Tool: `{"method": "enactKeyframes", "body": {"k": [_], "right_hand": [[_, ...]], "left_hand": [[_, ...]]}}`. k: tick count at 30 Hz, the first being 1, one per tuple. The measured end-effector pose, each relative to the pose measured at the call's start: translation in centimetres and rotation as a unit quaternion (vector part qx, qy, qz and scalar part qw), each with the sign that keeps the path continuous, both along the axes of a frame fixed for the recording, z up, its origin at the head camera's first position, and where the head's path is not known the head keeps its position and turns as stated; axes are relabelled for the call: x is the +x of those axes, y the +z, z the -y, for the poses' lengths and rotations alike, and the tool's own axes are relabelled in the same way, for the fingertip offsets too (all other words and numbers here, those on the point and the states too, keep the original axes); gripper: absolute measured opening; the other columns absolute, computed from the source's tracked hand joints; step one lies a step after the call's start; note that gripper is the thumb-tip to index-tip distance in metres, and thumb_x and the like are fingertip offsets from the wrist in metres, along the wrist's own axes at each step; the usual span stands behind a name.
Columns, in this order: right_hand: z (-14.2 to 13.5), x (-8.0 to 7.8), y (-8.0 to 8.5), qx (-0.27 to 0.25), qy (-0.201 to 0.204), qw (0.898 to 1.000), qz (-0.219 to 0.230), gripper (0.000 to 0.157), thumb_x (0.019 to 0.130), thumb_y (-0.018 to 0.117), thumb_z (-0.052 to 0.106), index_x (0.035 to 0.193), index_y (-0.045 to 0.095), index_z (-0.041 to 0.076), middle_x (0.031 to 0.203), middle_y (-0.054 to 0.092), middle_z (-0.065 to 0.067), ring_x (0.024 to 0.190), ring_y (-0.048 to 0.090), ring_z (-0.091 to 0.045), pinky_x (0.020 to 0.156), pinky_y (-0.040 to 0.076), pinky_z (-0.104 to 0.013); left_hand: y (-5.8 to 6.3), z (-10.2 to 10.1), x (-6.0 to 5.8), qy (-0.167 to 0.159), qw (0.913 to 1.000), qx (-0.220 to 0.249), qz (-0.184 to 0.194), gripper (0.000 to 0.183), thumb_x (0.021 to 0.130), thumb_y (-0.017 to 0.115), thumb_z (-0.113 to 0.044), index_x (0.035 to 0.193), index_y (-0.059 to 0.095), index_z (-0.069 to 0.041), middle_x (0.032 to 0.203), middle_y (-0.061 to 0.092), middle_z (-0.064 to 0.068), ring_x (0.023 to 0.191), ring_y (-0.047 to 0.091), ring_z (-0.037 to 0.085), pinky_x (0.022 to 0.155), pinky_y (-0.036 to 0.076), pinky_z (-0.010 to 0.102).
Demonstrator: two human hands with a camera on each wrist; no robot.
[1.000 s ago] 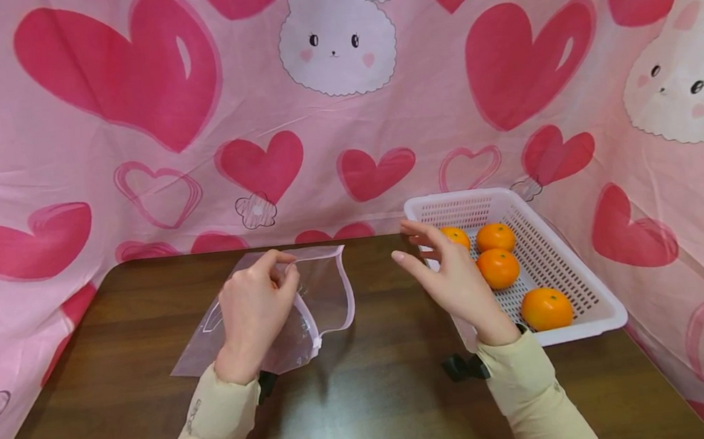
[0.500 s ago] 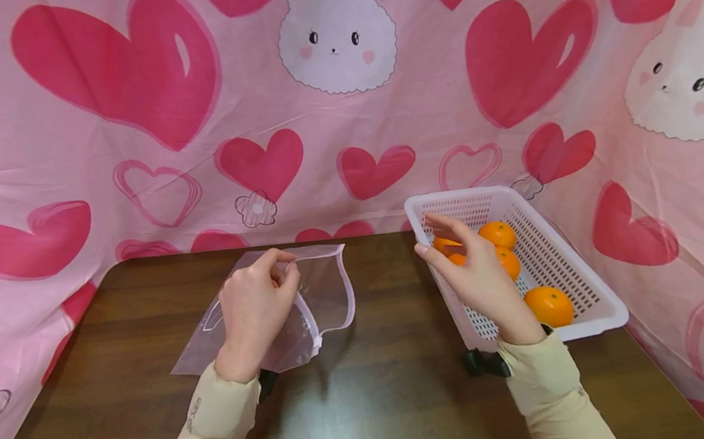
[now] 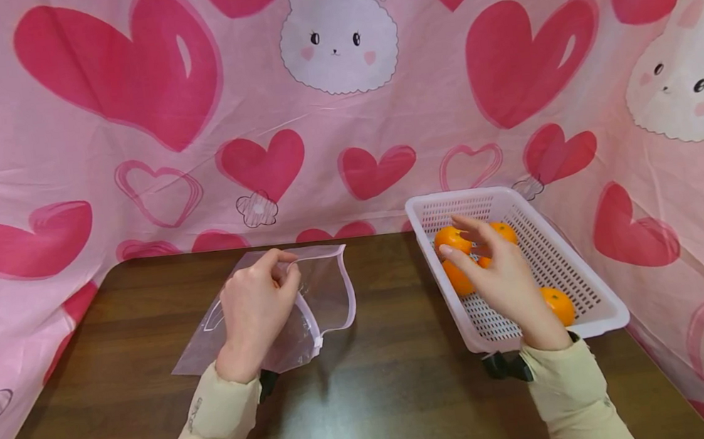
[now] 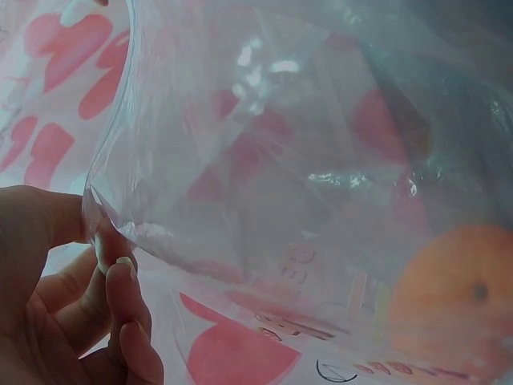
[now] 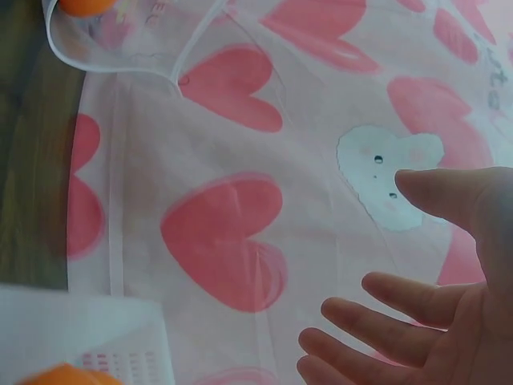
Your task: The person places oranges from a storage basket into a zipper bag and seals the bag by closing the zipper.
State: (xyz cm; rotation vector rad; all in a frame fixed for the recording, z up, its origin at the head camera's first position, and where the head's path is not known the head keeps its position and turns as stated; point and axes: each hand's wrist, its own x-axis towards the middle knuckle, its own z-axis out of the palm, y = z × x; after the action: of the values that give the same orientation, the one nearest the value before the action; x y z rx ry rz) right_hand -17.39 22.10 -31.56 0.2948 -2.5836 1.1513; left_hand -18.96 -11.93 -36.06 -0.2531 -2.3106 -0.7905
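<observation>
Pinches edge of clear zip bag (image 3: 284, 344) in left hand (image 3: 258, 304), at eight o'clock over wooden table (image 3: 376, 388); gapes towards three. Shows single orange (image 4: 457, 301) through film in left wrist view; cannot tell whether inside or behind. Counts at least four oranges (image 3: 458, 280) in white slotted basket (image 3: 580, 278) at four o'clock. Hangs right hand (image 3: 502, 275) over them, loosely spread, partly hiding some.

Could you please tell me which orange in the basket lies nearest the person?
The orange at its near end, partly hidden by the right hand; the other oranges cluster farther back.
</observation>
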Motion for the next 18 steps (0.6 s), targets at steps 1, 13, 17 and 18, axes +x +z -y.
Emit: {"method": "enactKeyframes", "body": {"k": [1,13,17,18], "right_hand": [[-0.1,0.1,0.1,0.005,-0.004,1.0,0.004,0.057,0.098,0.069,0.035,0.147,0.052,0.012,0.141,0.057,-0.012,0.125,0.054,-0.034,0.101,0.045,-0.055],[-2.2,0.6,0.7,0.012,-0.035,0.999,0.027,0.062,0.097,0.068,0.039,0.149,0.049,0.011,0.144,0.054,-0.017,0.127,0.054,-0.04,0.101,0.043,-0.061],[-2.9,0.6,0.8,0.022,-0.04,0.999,0.025,0.063,0.097,0.068,0.038,0.149,0.048,0.009,0.144,0.054,-0.018,0.127,0.051,-0.042,0.101,0.041,-0.063],[-3.1,0.5,0.8,0.026,-0.042,0.999,0.022,0.062,0.097,0.068,0.038,0.149,0.049,0.01,0.143,0.054,-0.018,0.127,0.052,-0.041,0.101,0.041,-0.063]], "left_hand": [[0.0,0.0,0.0,0.001,1.0,0.0,0.0,0.013,0.09,0.069,-0.018,0.095,0.078,-0.011,0.055,0.052,-0.003,0.043,0.04,0.015,0.042,0.034,0.035],[-0.1,0.0,-0.1,0.002,1.0,-0.005,-0.001,0.013,0.09,0.068,-0.017,0.095,0.078,-0.011,0.055,0.052,-0.003,0.043,0.04,0.014,0.042,0.034,0.034],[-0.1,0.1,-0.1,0.002,1.0,-0.005,-0.001,0.013,0.09,0.068,-0.017,0.095,0.078,-0.011,0.055,0.051,-0.003,0.043,0.039,0.014,0.042,0.033,0.034],[-0.1,0.1,-0.1,0.001,1.0,-0.005,0.001,0.013,0.09,0.068,-0.017,0.095,0.078,-0.011,0.055,0.051,-0.003,0.043,0.039,0.014,0.042,0.033,0.034]]}}
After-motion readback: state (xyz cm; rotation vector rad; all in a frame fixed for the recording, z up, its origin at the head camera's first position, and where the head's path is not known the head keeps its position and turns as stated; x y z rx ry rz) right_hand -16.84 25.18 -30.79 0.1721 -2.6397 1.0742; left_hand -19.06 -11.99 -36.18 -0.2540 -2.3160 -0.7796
